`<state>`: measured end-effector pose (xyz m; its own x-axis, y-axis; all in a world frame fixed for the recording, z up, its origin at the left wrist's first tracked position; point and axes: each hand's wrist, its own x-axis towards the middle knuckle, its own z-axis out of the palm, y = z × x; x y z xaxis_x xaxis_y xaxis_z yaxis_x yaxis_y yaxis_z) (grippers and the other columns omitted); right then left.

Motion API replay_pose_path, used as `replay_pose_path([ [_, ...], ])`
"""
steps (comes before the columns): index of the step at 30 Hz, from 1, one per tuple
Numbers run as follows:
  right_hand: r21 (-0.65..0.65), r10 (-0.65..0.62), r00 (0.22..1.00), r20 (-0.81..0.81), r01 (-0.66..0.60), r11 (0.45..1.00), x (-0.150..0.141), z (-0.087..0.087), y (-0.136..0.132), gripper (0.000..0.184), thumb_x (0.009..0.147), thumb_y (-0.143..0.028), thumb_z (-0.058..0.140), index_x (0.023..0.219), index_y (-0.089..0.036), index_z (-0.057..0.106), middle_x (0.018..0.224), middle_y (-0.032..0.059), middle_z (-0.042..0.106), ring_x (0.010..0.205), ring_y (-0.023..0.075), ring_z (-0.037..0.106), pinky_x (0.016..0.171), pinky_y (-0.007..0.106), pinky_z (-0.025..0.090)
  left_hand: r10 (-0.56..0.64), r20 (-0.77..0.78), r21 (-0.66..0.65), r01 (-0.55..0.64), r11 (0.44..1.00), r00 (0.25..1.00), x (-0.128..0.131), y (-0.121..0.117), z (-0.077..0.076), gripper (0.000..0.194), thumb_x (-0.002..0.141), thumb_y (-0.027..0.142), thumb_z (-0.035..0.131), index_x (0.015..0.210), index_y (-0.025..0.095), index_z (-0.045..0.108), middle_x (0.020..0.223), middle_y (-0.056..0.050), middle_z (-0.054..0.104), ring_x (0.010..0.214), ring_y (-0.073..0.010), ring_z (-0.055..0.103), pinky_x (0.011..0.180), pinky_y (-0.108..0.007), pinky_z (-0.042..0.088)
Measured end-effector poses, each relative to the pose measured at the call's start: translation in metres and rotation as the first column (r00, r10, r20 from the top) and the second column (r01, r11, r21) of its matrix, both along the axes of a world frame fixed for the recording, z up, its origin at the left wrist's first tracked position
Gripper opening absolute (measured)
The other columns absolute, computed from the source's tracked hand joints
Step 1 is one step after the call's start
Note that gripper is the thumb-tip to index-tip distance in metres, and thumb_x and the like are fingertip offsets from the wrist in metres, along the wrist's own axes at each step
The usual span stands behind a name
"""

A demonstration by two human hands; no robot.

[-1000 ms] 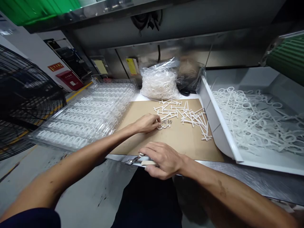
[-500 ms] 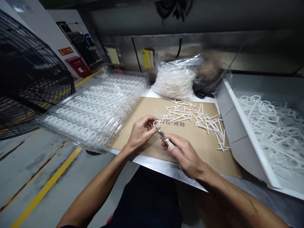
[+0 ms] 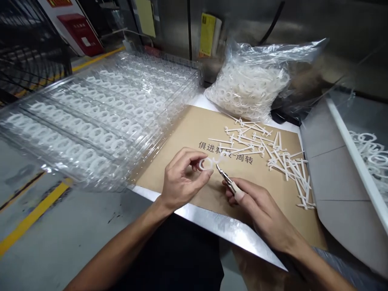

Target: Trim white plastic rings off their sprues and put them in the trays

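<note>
Between the thumb and fingers of my left hand (image 3: 183, 178) is a small white plastic ring (image 3: 207, 163), held above the cardboard sheet (image 3: 169, 157). My right hand (image 3: 254, 208) is wrapped round a pair of nippers (image 3: 228, 181) with metal jaws and a pale handle. Their tips are at the right side of the ring, by a thin white part that sticks out from it; whether they touch is too small to tell. Behind and to the right, thin white plastic sprues (image 3: 281, 161) lie scattered on the cardboard.
To the left, a clear plastic tray (image 3: 133, 171) holds rows of white rings. A clear bag (image 3: 248, 87) full of rings stands at the back. On the right is a white bin (image 3: 342, 121) with more ring pieces. A fan guard (image 3: 30, 48) is at far left.
The view has shifted closer and to the left. The ring in my left hand shows more fully, and the nipper tips now sit at its right side rather than beneath it.
</note>
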<state>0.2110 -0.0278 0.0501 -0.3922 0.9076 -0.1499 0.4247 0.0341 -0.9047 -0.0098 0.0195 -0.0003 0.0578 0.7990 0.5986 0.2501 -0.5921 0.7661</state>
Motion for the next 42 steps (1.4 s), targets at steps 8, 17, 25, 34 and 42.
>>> replay_pose_path([
  [8,0.003,-0.018,1.0,-0.018,0.018,1.0,0.001,-0.009,-0.001,0.032,0.109,-0.041,0.044,0.115,-0.02,0.067,0.099,0.0081,0.07,0.091,0.024,0.065,0.08,0.036,0.054,-0.017,-0.028,0.029,0.018,0.999,0.999,0.002,-0.002,-0.001,0.03,0.086,0.016,0.078,0.114,0.017,0.069,0.099,-0.004,0.065,0.078,-0.0106,0.06,0.068,-0.026,0.053],
  [17,-0.021,-0.025,0.999,-0.038,0.024,0.999,0.001,-0.013,-0.001,0.033,0.11,-0.043,0.042,0.104,-0.021,0.066,0.091,0.0039,0.066,0.082,0.0207,0.061,0.075,0.035,0.051,-0.03,-0.052,0.046,0.032,0.998,0.998,0.003,-0.002,0.001,0.028,0.087,0.015,0.076,0.115,0.017,0.069,0.097,-0.004,0.063,0.077,-0.0098,0.06,0.067,-0.024,0.053],
  [25,-0.021,-0.036,0.999,-0.038,0.035,0.999,0.002,-0.017,-0.002,0.034,0.11,-0.044,0.042,0.098,-0.021,0.064,0.09,0.0044,0.065,0.081,0.0212,0.06,0.074,0.036,0.049,-0.025,-0.068,0.046,0.028,0.999,0.997,0.004,-0.001,0.002,0.026,0.088,0.016,0.075,0.114,0.018,0.069,0.095,-0.003,0.064,0.076,-0.0095,0.061,0.065,-0.024,0.054],
  [34,-0.034,-0.045,0.998,-0.036,0.044,0.998,0.001,-0.019,-0.002,0.037,0.11,-0.046,0.042,0.096,-0.021,0.064,0.089,0.004,0.065,0.079,0.021,0.06,0.072,0.035,0.048,-0.017,-0.089,0.05,0.021,0.999,0.996,0.005,-0.002,0.001,0.025,0.089,0.017,0.075,0.113,0.019,0.07,0.095,-0.003,0.065,0.075,-0.0096,0.062,0.064,-0.024,0.055],
  [42,-0.034,-0.045,0.999,-0.026,0.044,0.998,0.0,-0.017,-0.001,0.038,0.11,-0.044,0.042,0.09,-0.021,0.063,0.086,0.0034,0.064,0.077,0.0202,0.058,0.071,0.035,0.046,-0.026,-0.089,0.057,0.032,0.998,0.996,0.005,-0.002,0.001,0.027,0.087,0.014,0.076,0.114,0.017,0.07,0.094,-0.003,0.064,0.076,-0.0097,0.061,0.065,-0.024,0.055],
])
